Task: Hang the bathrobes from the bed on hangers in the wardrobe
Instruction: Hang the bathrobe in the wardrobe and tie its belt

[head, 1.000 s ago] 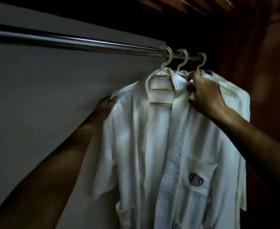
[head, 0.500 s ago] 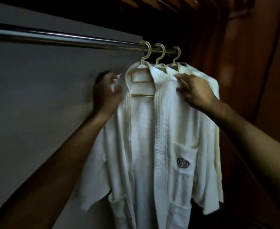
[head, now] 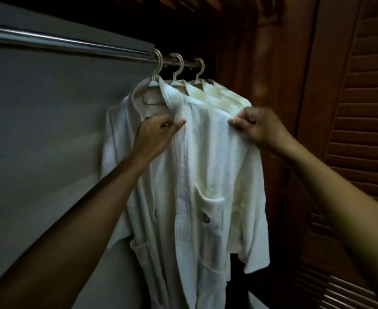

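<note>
Where the front bathrobe [head: 205, 157] hangs: on the leftmost of three pale hangers [head: 182, 63], in the middle of the view, its front facing the camera.
Hangers: hooked side by side over the metal rail [head: 72, 44] at 12 o'clock, close to the rail's right end.
Other bathrobes [head: 221, 95]: packed just behind the front one toward 1 o'clock, with only their yellowish shoulders showing; I cannot tell how many there are.
Left hand [head: 159, 130]: at 10 o'clock of the front bathrobe's chest, fingers curled round the ribbed collar band and gripping it.
Right hand [head: 258, 127]: at 2 o'clock, closed in a pinch on the shoulder fabric, thumb against curled fingers.
Pocket [head: 210, 208]: on the front bathrobe at 6 o'clock below the hands, sagging open, with a dark badge half hidden in its fold.
Grey panel [head: 38, 141]: behind the rail at 9 o'clock.
Slatted door [head: 362, 130]: brown wood, at 3 o'clock, to the right of the robes.
</note>
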`<state>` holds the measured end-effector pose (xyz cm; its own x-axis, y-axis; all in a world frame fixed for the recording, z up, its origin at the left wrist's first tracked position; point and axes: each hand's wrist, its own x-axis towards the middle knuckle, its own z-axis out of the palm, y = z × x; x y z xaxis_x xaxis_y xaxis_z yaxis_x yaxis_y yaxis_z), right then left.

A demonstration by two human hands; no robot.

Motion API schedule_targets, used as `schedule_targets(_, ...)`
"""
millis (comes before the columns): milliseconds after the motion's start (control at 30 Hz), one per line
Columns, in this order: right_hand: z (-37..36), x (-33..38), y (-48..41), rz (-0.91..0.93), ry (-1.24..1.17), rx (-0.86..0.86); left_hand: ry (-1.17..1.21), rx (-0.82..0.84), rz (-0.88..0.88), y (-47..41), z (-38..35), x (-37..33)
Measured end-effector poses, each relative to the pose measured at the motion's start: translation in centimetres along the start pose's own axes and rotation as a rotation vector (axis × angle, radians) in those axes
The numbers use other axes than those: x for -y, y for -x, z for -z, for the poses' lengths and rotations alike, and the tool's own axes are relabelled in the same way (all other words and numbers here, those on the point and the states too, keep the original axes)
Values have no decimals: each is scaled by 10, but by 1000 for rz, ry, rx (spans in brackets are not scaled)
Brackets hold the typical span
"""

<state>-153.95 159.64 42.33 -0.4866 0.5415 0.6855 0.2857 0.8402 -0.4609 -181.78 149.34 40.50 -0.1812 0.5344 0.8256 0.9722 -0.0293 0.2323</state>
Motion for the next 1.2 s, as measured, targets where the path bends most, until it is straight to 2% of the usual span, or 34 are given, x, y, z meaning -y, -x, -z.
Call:
schedule_targets(67,8,10,0,-43,-231,-141,-14,8,6,-1,-1,-4)
schedule_targets(133,13,4,4,-88,-278,-199,-12,14,26,-1,-3,-12)
schedule_targets(267,1,-16,21,-125,-40,-62,85,87,141,2,-12,-16)
schedule_targets(400,-19,-12,25,-138,16,102,291,70,225,3,-6,-16)
schedule_targets(533,-33,-7,32,-99,-54,99,423,-61,339,4,0,-10)
schedule_targets(633,-44,-14,53,-112,-7,55,361,-140,344,24,0,-15)
schedule_targets(733,-62,-31,85,-230,-52,179,366,-261,346,57,-9,-27)
schedule_targets(767,-68,-35,94,-272,-72,226,441,-231,373,68,-14,-28)
schedule_targets(800,-74,-39,102,-298,-80,264,513,-132,415,80,-21,-25)
schedule_targets(967,-95,-45,128,-312,-151,383,697,617,646,161,-51,23)
schedule_targets(1033,-105,-50,132,-325,-219,383,688,740,760,200,-55,48)
schedule_targets(1067,-111,-54,135,-320,-251,396,654,707,824,216,-54,58)
schedule_targets(1100,-118,-57,137,-308,-276,412,604,598,892,229,-52,68)
schedule_targets(1200,-145,-62,142,-300,-328,412,219,216,1025,251,-41,99)
